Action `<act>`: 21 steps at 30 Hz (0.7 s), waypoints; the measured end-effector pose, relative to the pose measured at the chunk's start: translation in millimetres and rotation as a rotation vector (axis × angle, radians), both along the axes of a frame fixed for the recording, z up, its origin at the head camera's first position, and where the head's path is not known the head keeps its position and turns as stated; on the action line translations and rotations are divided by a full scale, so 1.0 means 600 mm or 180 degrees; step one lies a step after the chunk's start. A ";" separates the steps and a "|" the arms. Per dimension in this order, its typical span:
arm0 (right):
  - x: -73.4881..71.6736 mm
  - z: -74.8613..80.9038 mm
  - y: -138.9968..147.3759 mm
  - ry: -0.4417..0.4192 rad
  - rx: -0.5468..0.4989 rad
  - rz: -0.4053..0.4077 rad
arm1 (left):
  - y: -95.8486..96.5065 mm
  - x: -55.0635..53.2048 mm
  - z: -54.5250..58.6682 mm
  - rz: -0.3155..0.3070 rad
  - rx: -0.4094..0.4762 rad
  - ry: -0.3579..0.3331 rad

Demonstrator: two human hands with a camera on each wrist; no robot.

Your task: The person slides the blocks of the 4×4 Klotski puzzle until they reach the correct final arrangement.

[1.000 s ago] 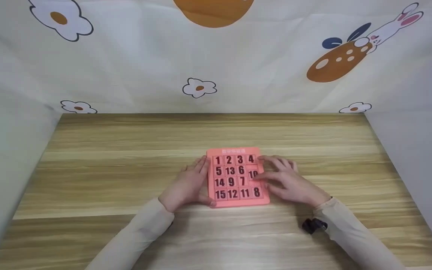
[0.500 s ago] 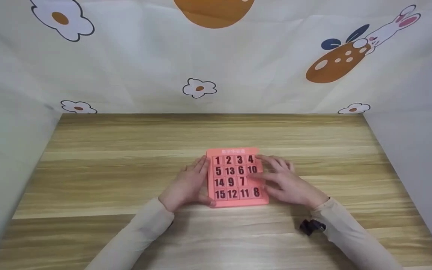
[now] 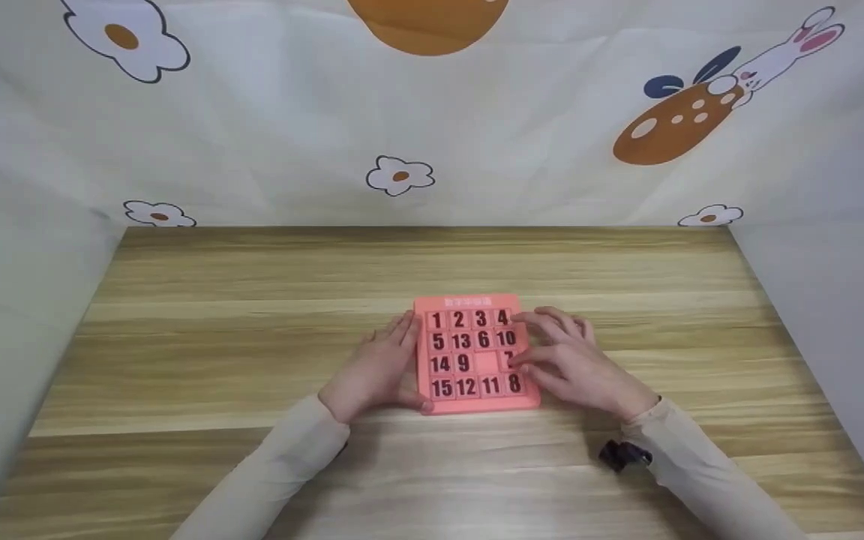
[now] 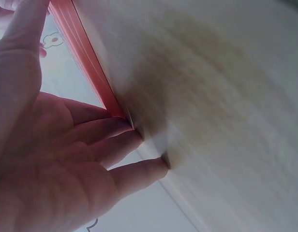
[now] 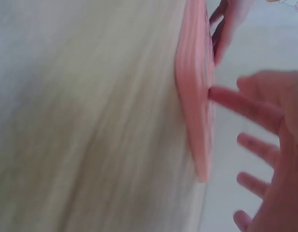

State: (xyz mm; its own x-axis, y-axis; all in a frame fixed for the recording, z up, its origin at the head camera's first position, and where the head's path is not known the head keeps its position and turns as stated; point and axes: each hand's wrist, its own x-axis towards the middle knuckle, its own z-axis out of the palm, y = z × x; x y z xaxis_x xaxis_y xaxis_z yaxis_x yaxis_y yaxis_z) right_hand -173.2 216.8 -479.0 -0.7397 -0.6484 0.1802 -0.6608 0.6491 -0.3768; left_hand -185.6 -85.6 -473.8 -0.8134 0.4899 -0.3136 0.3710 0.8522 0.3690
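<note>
A pink sliding number puzzle (image 3: 483, 406) lies flat on the table, its numbered tiles facing up. My left hand (image 3: 381, 367) steadies it from the left, fairly straight fingers along the side and the thumb at the lower left corner. In the left wrist view, those fingertips touch the puzzle's edge (image 4: 83, 55) and the tabletop. The index finger of my right hand (image 3: 582, 369) touches the 7 tile (image 3: 508, 358) at the right end of the third row, partly covering it. Left of that tile is the vacant slot (image 3: 487, 364). In the right wrist view, the other fingers (image 5: 255, 183) are spread and raised.
The wood-grain table (image 3: 252, 285) extends around the puzzle. A patterned cloth (image 3: 282, 112) hangs behind it, and pale walls stand on both sides. A small black object (image 3: 625, 455) is at the right wrist.
The 10 tile has slid up to the second row's right end. Then the 7 tile has slid right under my right index finger, leaving the slot third in its row. My left hand stays put.
</note>
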 end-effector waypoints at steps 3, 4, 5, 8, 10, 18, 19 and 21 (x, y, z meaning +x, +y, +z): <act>0.000 0.002 -0.006 0.0063 -0.0011 -0.0063 | 0.002 0.000 0.001 -0.0004 -0.0010 -0.0016; 0.000 0.001 -0.009 0.0076 -0.0009 -0.0033 | 0.002 -0.001 0.002 -0.0004 -0.0014 -0.0023; 0.001 0.000 -0.013 0.0074 -0.0003 0.0025 | 0.002 -0.001 0.002 -0.0004 -0.0018 -0.0028; 0.003 -0.003 -0.030 0.0011 0.0061 0.0247 | 0.001 -0.001 0.001 0.0004 -0.0009 -0.0056; 0.004 -0.004 -0.044 -0.0073 0.0139 0.0379 | 0.000 -0.001 0.001 -0.0002 -0.0008 -0.0053; 0.002 -0.007 -0.057 -0.0133 0.0215 0.0342 | 0.000 0.000 0.000 -0.0023 -0.0048 -0.0019; 0.001 -0.006 -0.054 -0.0082 0.0139 0.0305 | 0.000 0.000 0.000 -0.0030 -0.0055 -0.0014; -0.002 -0.007 -0.050 0.0011 -0.0003 0.0241 | 0.000 0.000 0.000 -0.0043 -0.0063 -0.0009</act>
State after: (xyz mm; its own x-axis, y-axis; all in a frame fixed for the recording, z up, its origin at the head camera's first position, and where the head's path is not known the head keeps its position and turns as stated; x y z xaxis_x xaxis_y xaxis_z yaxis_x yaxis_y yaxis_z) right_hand -174.7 186.7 -482.9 -0.6879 -0.7023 0.1833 -0.7093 0.5968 -0.3751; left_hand -185.8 -85.5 -474.0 -0.8059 0.4945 -0.3255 0.3815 0.8542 0.3532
